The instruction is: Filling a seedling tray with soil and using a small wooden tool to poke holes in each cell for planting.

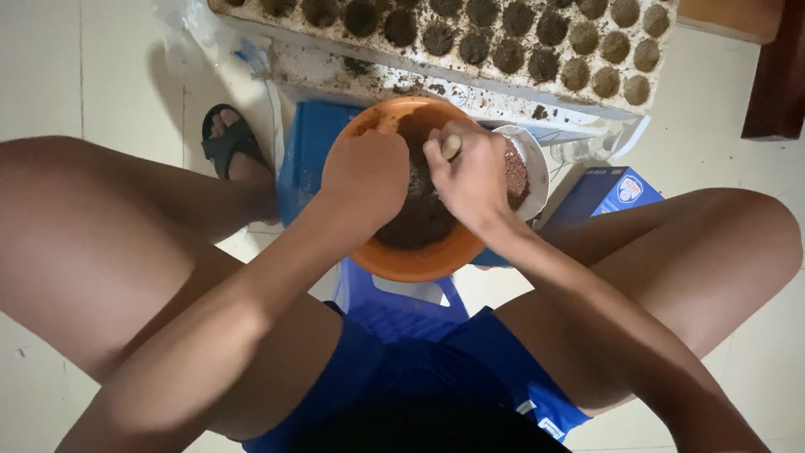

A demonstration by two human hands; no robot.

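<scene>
A white foam seedling tray (pixel 470 71) is laid across the top of the view, its round cells already packed with dark soil, and it is kept within arm's reach of the seated person, so that it lies just past the bowls. Loose crumbs of soil are scattered on its near edge. Below it, a blue plastic stool (pixel 394 302) is seen between the knees, and an orange bowl (pixel 419 260) is rested on it, raised to a height where both hands can work in it without stooping. Dark, moist soil (pixel 423 220) is held in the bowl, heaped towards the middle.

A smaller white bowl (pixel 537 168) is set touching the orange bowl's right rim, filled with reddish-brown granules (pixel 516 172); it is placed close, seemingly so that its contents can be drawn across. A blue carton (pixel 608 193) is lying on the floor tiles just beyond it, and a sandalled foot (pixel 231 147) is planted at the left.

The left hand (pixel 365 176) is curled downward over the bowl's left half, fingers bent into the soil; what is gripped beneath cannot be told. The right hand (pixel 470 172) is closed in a fist around a pale handle (pixel 451 147), of which only the rounded end is shown above the thumb, the tool's working end being hidden in the soil.
</scene>
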